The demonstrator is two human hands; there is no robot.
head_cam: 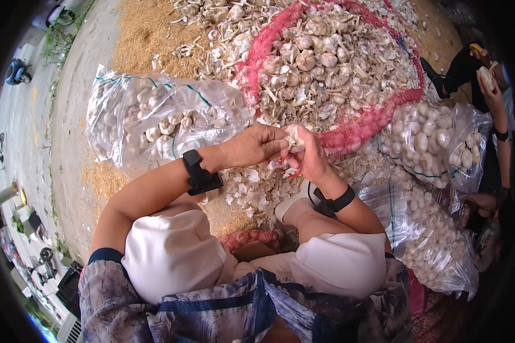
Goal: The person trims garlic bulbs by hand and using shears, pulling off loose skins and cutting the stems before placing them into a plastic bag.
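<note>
My right hand holds a pale garlic bulb between thumb and fingers. From the other side, the fingertips of my left hand pinch at the bulb's edge, where its skin looks ragged. A small red object shows just under my right fingers; what it is stays unclear. Beyond both hands spreads an open red mesh sack, its rim rolled down around a heap of unpeeled garlic bulbs with stalks and papery skins. Loose garlic skins lie on the ground below my hands.
A clear plastic bag of garlic bulbs lies at left. Two more clear bags, one plump and one long, lie at right. Another person's hand holds a bulb at the far right. Tan husks cover the ground beside the pavement.
</note>
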